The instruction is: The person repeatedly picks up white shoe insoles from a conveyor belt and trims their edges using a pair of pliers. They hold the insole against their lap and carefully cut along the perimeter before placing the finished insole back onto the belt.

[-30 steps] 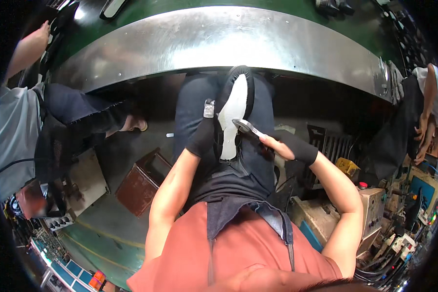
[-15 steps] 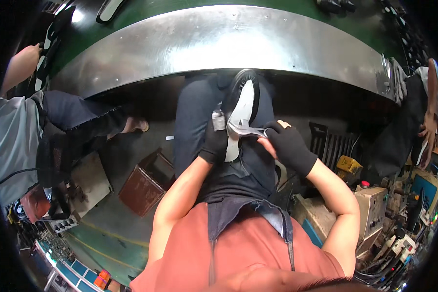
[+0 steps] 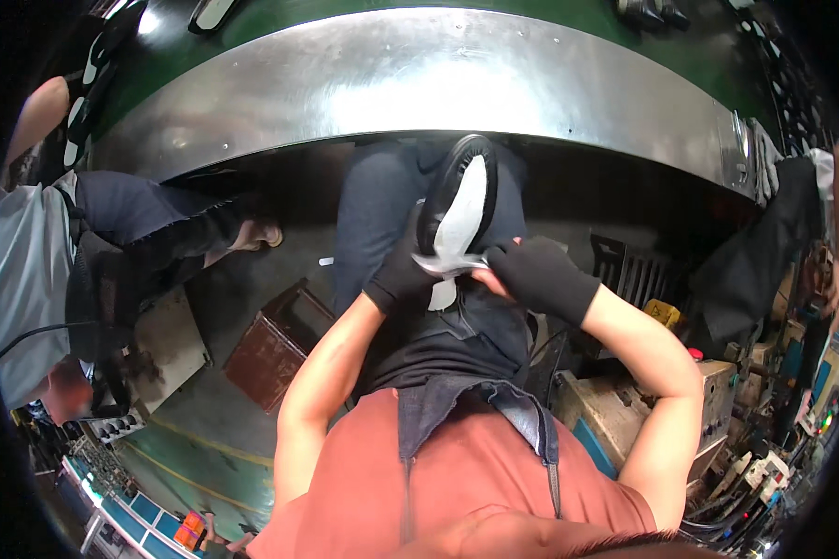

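Observation:
A black shoe upper (image 3: 474, 191) rests bottom up across my lap, its white insole facing me and its gathered black edge around the toe. My left hand (image 3: 403, 272), in a black fingerless glove, is closed on the shoe's left side near the heel end. Across the insole's narrower part lies a shiny silver metal tool (image 3: 464, 265), blurred, its exact kind unclear. My right hand (image 3: 543, 276), gloved the same way, is closed around the tool's right end. The tool's left end meets the shoe's edge beside my left thumb.
A metal-edged green conveyor (image 3: 391, 74) curves ahead of my knees. To the left are a seated co-worker (image 3: 37, 270) and a brown stool (image 3: 272, 349). A machine box with a red button (image 3: 696, 355) stands at my right elbow; dark cloth (image 3: 764, 252) hangs beyond it.
Both hands and the tool have moved nearer to me along the shoe, toward its heel end. My right elbow has shifted outward a little. The shoe stays nearly in place.

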`<state>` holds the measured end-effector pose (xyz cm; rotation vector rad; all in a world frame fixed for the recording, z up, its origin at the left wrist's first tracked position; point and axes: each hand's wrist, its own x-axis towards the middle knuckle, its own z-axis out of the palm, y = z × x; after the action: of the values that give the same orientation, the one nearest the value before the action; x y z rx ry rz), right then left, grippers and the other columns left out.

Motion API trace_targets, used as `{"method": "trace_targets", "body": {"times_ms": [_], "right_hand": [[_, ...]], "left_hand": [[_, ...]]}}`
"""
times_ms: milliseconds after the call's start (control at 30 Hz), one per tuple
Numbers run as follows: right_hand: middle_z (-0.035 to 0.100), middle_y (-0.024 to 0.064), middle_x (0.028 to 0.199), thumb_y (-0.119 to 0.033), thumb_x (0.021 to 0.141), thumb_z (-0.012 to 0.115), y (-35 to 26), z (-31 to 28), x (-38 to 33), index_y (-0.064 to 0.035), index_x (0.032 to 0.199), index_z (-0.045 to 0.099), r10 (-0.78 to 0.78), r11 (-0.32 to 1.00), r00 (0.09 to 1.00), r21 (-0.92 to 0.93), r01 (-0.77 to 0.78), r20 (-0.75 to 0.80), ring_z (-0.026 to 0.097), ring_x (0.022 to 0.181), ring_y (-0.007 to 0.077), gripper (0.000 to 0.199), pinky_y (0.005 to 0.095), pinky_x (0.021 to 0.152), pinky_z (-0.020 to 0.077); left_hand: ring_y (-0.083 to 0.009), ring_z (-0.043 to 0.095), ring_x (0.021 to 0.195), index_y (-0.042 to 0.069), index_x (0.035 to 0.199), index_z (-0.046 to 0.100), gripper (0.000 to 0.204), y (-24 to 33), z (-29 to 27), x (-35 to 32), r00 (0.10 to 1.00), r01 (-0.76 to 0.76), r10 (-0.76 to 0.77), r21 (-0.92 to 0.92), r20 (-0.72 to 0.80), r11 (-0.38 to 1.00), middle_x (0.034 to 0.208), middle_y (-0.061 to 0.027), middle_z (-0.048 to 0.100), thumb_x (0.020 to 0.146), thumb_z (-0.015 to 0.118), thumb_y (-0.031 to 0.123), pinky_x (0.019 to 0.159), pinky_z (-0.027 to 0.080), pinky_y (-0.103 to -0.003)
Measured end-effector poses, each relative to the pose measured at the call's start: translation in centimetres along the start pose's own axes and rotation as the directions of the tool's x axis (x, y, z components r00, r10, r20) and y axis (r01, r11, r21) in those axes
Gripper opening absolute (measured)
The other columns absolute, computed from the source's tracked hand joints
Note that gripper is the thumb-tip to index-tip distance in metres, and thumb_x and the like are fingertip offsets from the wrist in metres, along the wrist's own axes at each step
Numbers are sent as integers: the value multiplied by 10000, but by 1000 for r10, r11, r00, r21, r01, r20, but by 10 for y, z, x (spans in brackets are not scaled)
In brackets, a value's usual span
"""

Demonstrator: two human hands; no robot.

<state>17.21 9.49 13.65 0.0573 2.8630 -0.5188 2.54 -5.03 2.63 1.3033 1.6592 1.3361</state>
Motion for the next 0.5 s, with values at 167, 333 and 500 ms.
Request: {"method": "trace_targets", "body": {"times_ms": [167, 333, 500], "right_hand": [[618, 153, 760, -386, 900, 579, 0, 28, -12, -57, 836, 608, -223, 959, 959, 136, 248, -175, 622, 703, 336, 336, 411, 601, 494], [599, 175, 730, -334, 946, 551, 38, 51, -62, -29, 845, 612, 302, 829, 950, 471, -300, 74, 570, 659, 347, 327, 406, 606, 440], [560, 164, 687, -284, 951, 554, 17, 53, -89, 0, 812, 589, 442, 638, 888, 651, -411, 127, 512, 586, 260, 319, 366, 578, 417]], "left_hand": [[-232, 300, 1358, 39, 1475, 131, 1102, 12, -2, -17, 963, 269, -236, -477, 130, 836, 1458, -137, 315, 669, 861, 213, 1098, 290, -361], [-232, 500, 1204, 13, 1370, 393, 679, -37, 5, -16, 853, 428, -420, -875, 309, 224, 1280, -141, 526, 859, 687, 351, 992, 411, -363], [-226, 617, 1026, -34, 1221, 542, 461, 6, 23, 8, 876, 285, -366, -274, -314, 918, 1090, -142, 648, 921, 631, 305, 892, 472, -333]]}}
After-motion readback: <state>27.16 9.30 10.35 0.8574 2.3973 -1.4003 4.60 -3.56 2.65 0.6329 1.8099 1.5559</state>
